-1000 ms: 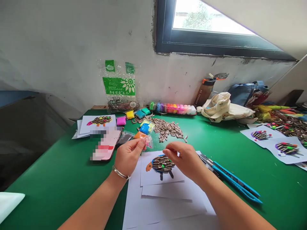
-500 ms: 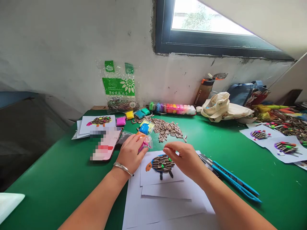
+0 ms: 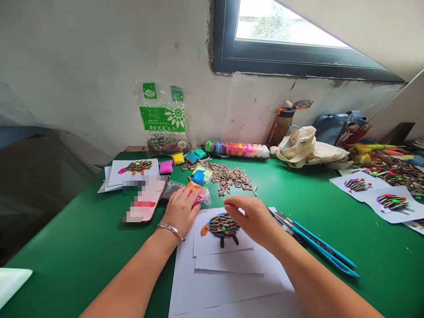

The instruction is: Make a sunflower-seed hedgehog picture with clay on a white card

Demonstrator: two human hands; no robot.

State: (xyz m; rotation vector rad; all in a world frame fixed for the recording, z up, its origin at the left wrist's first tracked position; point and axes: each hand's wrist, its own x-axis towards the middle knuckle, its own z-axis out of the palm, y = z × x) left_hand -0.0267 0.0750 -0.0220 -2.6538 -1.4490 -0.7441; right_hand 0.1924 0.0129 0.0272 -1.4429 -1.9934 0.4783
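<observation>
My left hand (image 3: 181,210) is closed around the near side of a pink modelling-clay packet (image 3: 198,198), with the pink showing between thumb and forefinger. An orange clay packet (image 3: 193,187) lies just beyond its fingers. My right hand (image 3: 250,216) hovers over the right side of a paper card, thumb and fingers pressed together; anything between them is hidden. On the card (image 3: 207,247) is a turtle-like animal (image 3: 223,226) with a sunflower-seed body, orange head, dark legs, blue edging and green dots. My right hand covers its right end.
Loose sunflower seeds (image 3: 232,176) lie beyond the card. A phone (image 3: 147,201) and a finished card (image 3: 134,171) are at left. A blue craft knife (image 3: 324,247) lies at right. Behind stand a seed bag (image 3: 162,119), a clay row (image 3: 238,149) and a bottle (image 3: 281,126).
The view has shifted very slightly. Both hands keep nearly the same place and pose, and the card has not moved on the table.
</observation>
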